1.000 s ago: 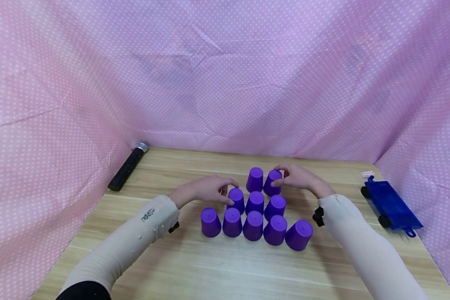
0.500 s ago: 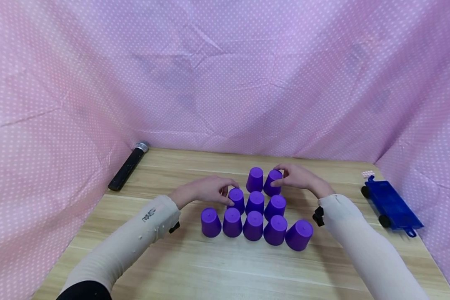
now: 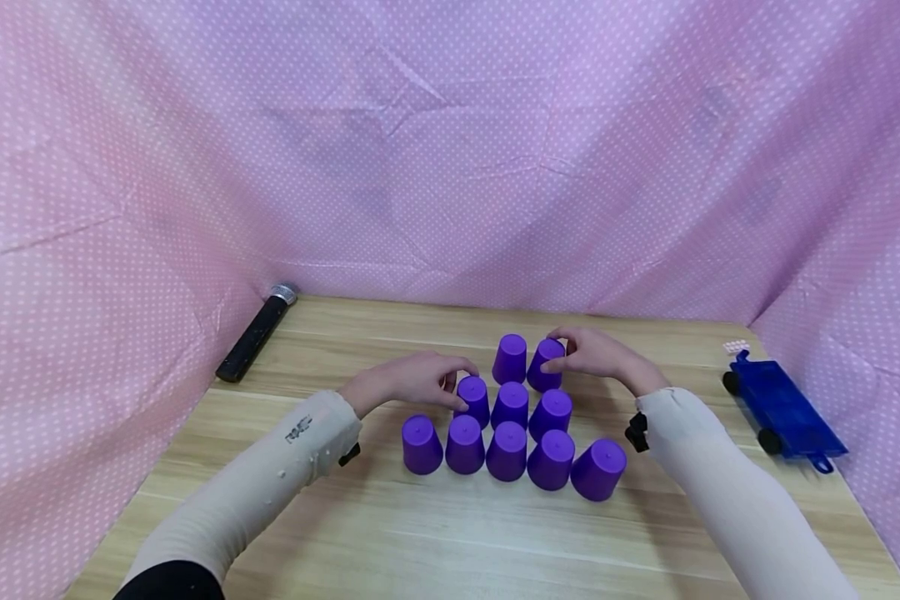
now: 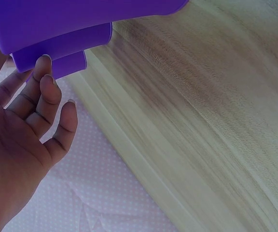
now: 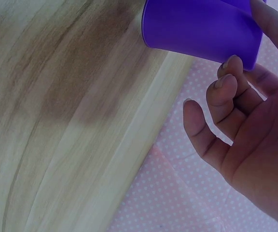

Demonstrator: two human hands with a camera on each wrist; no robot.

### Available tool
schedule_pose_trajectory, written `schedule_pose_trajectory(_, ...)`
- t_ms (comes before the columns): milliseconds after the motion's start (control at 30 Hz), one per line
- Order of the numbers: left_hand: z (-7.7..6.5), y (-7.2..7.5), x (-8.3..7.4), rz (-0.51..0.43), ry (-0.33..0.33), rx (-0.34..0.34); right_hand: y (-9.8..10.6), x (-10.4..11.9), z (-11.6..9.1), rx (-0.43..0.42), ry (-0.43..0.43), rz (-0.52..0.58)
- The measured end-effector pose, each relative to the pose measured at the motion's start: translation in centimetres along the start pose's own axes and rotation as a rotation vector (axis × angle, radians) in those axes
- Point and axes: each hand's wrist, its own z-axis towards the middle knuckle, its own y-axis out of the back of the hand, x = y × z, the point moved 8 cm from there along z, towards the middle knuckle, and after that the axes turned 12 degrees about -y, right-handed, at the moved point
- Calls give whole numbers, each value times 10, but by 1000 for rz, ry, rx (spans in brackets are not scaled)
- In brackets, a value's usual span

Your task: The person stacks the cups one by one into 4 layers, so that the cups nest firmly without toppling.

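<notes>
Several purple cups stand upside down on the wooden table in three rows. My left hand [image 3: 420,382] grips the left cup [image 3: 474,398] of the middle row, its thumb on the near side and a finger over the far side. In the left wrist view the other fingers [image 4: 64,125] are bent loosely beside the purple cups. The right cup [image 3: 538,372] of the two at the back is held between thumb and finger of my right hand [image 3: 596,354]. In the right wrist view that cup [image 5: 201,31] is partly cut off by the frame edge.
The nearest row runs from a left cup [image 3: 422,446] to a slightly tilted-looking right cup [image 3: 598,471]. A black microphone [image 3: 257,336] lies at the back left. A blue toy cart [image 3: 783,412] is at the right edge. Pink dotted cloth [image 3: 450,167] surrounds the wooden table [image 3: 450,533].
</notes>
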Motion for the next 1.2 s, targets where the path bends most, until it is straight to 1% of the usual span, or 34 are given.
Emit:
schedule_pose_trajectory(333,1,1,-2,-11,-6,-2,3,-1,-4,-9,-4,-6)
schedule_pose_trajectory(567,3,4,-3,-23,-23,-9,4,-7,-8,-7,-15,-1)
schedule_pose_trajectory(733,4,11,1,-18,-26,-40,8,-10,-14,-32,-8,-19)
schedule_pose_trajectory(867,4,21,4,-17,-11,-65,12,-15,-20,-70,-11,-33)
schedule_pose_trajectory(1000,4,29,8,-19,8,-83,16,-18,-30,-105,-10,-36)
schedule_pose_trajectory(1200,5,35,20,-37,42,-101,20,-20,-49,-132,10,-47)
